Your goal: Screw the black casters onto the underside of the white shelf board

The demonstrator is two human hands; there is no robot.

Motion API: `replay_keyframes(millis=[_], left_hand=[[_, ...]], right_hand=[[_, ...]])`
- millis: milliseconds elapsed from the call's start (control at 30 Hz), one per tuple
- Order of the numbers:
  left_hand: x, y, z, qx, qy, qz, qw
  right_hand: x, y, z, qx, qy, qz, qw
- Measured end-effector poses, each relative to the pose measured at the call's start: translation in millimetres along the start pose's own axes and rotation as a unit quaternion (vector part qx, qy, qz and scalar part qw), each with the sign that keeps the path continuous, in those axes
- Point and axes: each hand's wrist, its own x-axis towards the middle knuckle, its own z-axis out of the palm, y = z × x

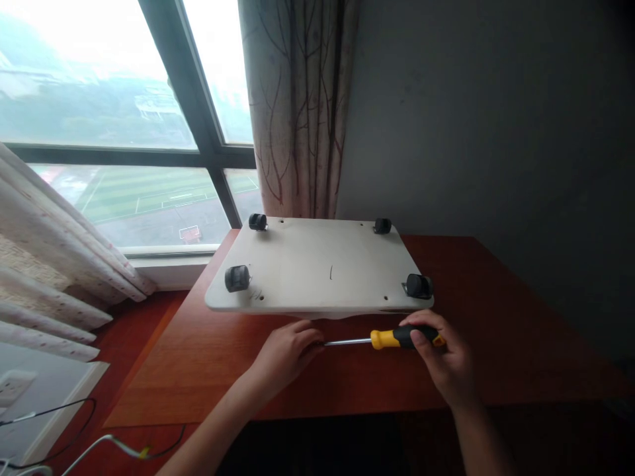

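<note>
My right hand (444, 354) is wrapped around the yellow and black handle of a screwdriver (384, 340), held level in front of me with its shaft pointing left. At the far end of the metal shaft, the fingers of my left hand (290, 350) are pinched together over the tip. They hide the tip and anything small between them. Just beyond both hands, a white board (317, 258) with rounded corners lies on the table, with a black caster wheel at each corner, wheels up. The near right caster (419, 286) is closest to my right hand. Small dark holes show near the casters.
The reddish-brown wooden table (496, 317) stands against a grey wall. A window (124, 192) and patterned curtains (302, 106) are behind and to the left. White and black cables (106, 439) run at the lower left near a wall socket (14, 389).
</note>
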Motion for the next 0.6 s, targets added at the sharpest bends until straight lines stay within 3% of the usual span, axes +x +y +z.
replay_keyframes(millis=[100,300,467,600], left_hand=[[16.3,15.1,-5.1,-0.008,0.028,0.013,0.999],[75.8,53.9,-22.6,-0.033,0.057,0.026,0.997],[125.3,69.6,-17.5,-0.096,0.047,0.029,0.994],[143.6,71.9,-6.1,-0.11,0.048,0.023,0.992]], right_hand=[[39.1,-38.4,-20.8,-0.069,-0.041,-0.079,0.994],[125.7,-107.7,-43.2,-0.215,-0.034,-0.198,0.956],[176.0,-119.4,-42.3,-0.296,-0.09,-0.242,0.92],[190.0,-113.1,-39.8,-0.326,-0.115,-0.243,0.906]])
